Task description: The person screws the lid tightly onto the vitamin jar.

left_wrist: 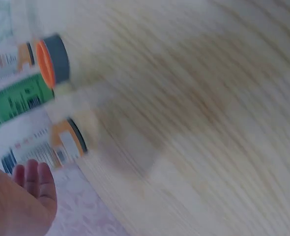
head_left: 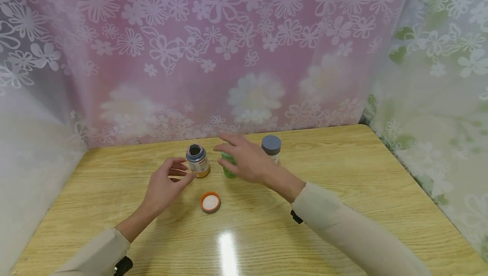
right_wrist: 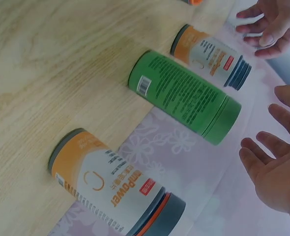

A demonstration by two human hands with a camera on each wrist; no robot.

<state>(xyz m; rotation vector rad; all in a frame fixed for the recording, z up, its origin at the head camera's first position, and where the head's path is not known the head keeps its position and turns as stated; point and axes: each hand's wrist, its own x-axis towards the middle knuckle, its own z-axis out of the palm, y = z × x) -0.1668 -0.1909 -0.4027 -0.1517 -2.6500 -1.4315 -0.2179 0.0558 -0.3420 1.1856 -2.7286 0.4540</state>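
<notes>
An uncapped supplement bottle (head_left: 200, 165), white and orange with a dark neck, stands at the back of the table. My left hand (head_left: 164, 186) is just left of it, fingers spread and loosely bent, thumb near its base. Over a green canister (head_left: 230, 172) hovers my right hand (head_left: 248, 161), its fingers extended and holding nothing. That hand hides much of the canister in the head view; the right wrist view shows its green lid on. A grey lid (head_left: 210, 202) with an orange rim lies inside up, in front of the uncapped bottle.
A second white and orange bottle (right_wrist: 105, 182), capped in grey, stands right of the canister, partly behind my right wrist in the head view. The wood-grain table (head_left: 324, 157) ends against a pink floral curtain (head_left: 228, 56) at the back. Pale floral curtains hang at both sides.
</notes>
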